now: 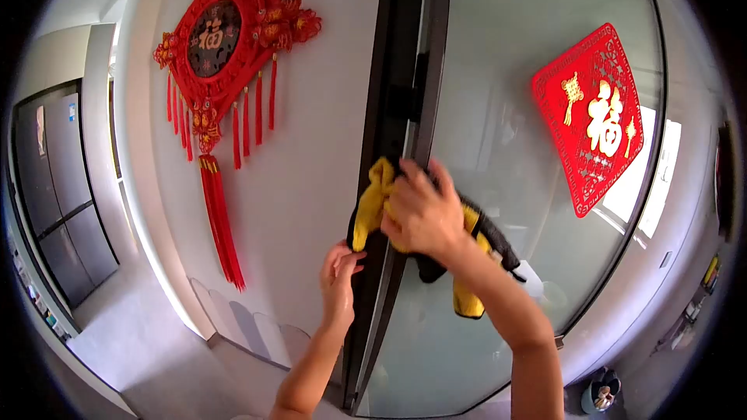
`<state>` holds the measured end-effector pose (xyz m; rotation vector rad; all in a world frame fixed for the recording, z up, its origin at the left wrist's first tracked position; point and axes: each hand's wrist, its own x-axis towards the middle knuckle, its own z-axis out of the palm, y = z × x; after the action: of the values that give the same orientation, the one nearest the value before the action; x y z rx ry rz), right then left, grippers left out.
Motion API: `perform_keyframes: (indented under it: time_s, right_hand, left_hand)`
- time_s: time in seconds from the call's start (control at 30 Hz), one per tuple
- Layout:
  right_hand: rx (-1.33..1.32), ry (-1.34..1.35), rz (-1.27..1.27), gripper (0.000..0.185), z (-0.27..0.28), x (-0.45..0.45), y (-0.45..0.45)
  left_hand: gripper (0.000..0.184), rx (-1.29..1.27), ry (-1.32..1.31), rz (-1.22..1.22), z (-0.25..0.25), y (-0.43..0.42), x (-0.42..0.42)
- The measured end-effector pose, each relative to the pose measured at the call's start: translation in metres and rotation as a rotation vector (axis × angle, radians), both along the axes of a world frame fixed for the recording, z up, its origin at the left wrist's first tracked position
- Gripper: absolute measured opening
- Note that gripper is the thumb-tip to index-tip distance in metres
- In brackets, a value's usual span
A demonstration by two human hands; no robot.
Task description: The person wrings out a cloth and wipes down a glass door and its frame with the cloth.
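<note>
- The left hand (339,286) has its fingers loosely bent and partly apart just below the cloth's lower end, perhaps to steady it; whether they pinch it, I cannot tell.
- The right hand (426,216) grips the yellow-and-black cloth (367,219) with bent fingers, seemingly to keep it against the dark door frame (393,62).
- Behind its loose end stands the glass panel (498,109).

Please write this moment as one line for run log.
right hand: holds yellow-black cloth | left hand: near cloth's lower end | place: dark door frame
</note>
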<state>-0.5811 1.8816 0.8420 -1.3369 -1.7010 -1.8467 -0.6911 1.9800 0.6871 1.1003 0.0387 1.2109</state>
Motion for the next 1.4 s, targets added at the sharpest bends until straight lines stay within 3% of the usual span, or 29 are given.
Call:
perform_keyframes:
  time_s: [0.1,0.23,0.3,0.33,0.37,0.47,0.53,0.57,0.63,0.67,0.7,0.77,0.8,0.83,0.9,0.93,0.97,1.03,1.07,1.13,1.23,1.3,1.37,1.4]
  right_hand:
    - [-0.049,-0.024,-0.054,0.018,-0.07,0.001,0.002]
    - [-0.313,-0.037,-0.034,0.025,-0.162,0.004,-0.004]
    - [-0.481,0.02,0.049,0.025,-0.192,0.001,-0.015]
    - [-0.486,0.027,0.057,0.025,-0.201,-0.003,-0.021]
    - [-0.461,0.163,0.163,0.024,-0.21,-0.007,-0.028]
    - [-0.303,0.57,0.242,0.024,-0.191,-0.028,-0.057]
    - [-0.32,0.901,0.314,0.028,-0.186,-0.026,-0.071]
    - [-0.318,0.906,0.31,0.028,-0.185,-0.023,-0.08]
    - [-0.537,1.64,0.812,0.032,-0.178,-0.013,-0.101]
    - [-0.708,1.709,0.896,0.031,-0.184,-0.005,-0.114]
    - [-0.708,1.704,0.9,0.031,-0.192,-0.01,-0.12]
    - [-0.716,1.748,0.983,0.051,-0.212,-0.024,-0.134]
    - [-0.764,1.681,1.013,0.074,-0.218,-0.025,-0.135]
    - [-0.768,1.684,1.017,0.074,-0.222,-0.024,-0.138]
    - [-0.64,1.96,1.447,0.08,-0.224,-0.028,-0.145]
    - [-0.708,1.907,1.374,0.089,-0.232,-0.019,-0.142]
    - [-0.946,1.864,0.944,0.073,-0.234,-0.003,-0.151]
    - [-1.154,1.608,0.68,0.046,-0.246,-0.006,-0.148]
    - [-1.073,1.686,0.714,0.028,-0.25,-0.011,-0.148]
    - [-0.997,1.834,0.847,0.018,-0.241,-0.007,-0.154]
    - [-0.802,2.044,1.104,0.021,-0.223,-0.007,-0.156]
    - [-0.76,1.921,1.126,0.024,-0.212,-0.004,-0.151]
    - [-0.755,1.824,1.081,0.024,-0.191,-0.01,-0.148]
    - [-0.757,1.737,1.033,0.024,-0.185,-0.012,-0.146]
  left_hand:
    - [0.034,-0.07,0.013,0.04,-0.017,0.009,-0.01]
    - [0.04,0.007,0.117,0.124,-0.028,0.008,-0.036]
    - [0.049,0.434,0.368,0.208,-0.042,0.005,-0.045]
    - [0.058,0.525,0.53,0.182,-0.045,-0.001,-0.056]
    - [0.058,0.523,0.54,0.183,-0.059,-0.002,-0.06]
    - [0.059,0.151,0.522,-0.29,-0.075,-0.018,-0.061]
    - [0.055,0.049,0.537,-0.293,-0.063,-0.03,-0.058]
    - [0.051,-0.055,0.548,-0.285,-0.054,-0.036,-0.057]
    - [0.039,-0.07,0.46,-0.295,-0.02,-0.043,-0.056]
    - [0.037,0.055,0.425,-0.339,-0.012,-0.043,-0.055]
    - [0.036,0.182,0.389,-0.382,-0.005,-0.043,-0.053]
    - [0.033,0.227,0.412,-0.462,0.006,-0.046,-0.049]
    - [0.031,0.264,0.439,-0.548,0.01,-0.049,-0.047]
    - [0.03,0.256,0.521,-0.506,0.015,-0.051,-0.047]
    - [0.031,0.227,0.452,-0.613,0.019,-0.042,-0.051]
    - [0.035,0.209,0.35,-0.573,0.016,-0.04,-0.052]
    - [0.036,0.152,0.33,-0.6,0.018,-0.035,-0.058]
    - [0.035,0.145,0.303,-0.548,0.014,-0.027,-0.067]
    - [0.035,0.143,0.306,-0.531,0.01,-0.02,-0.071]
    - [0.033,0.261,0.504,-0.32,0.011,-0.016,-0.075]
    - [0.027,0.804,0.692,0.649,-0.014,-0.023,-0.077]
    - [0.027,1.022,0.593,0.626,-0.017,-0.044,-0.082]
    - [0.028,0.84,0.679,0.011,-0.015,-0.08,-0.089]
    - [0.029,0.908,0.72,0.042,-0.021,-0.092,-0.084]
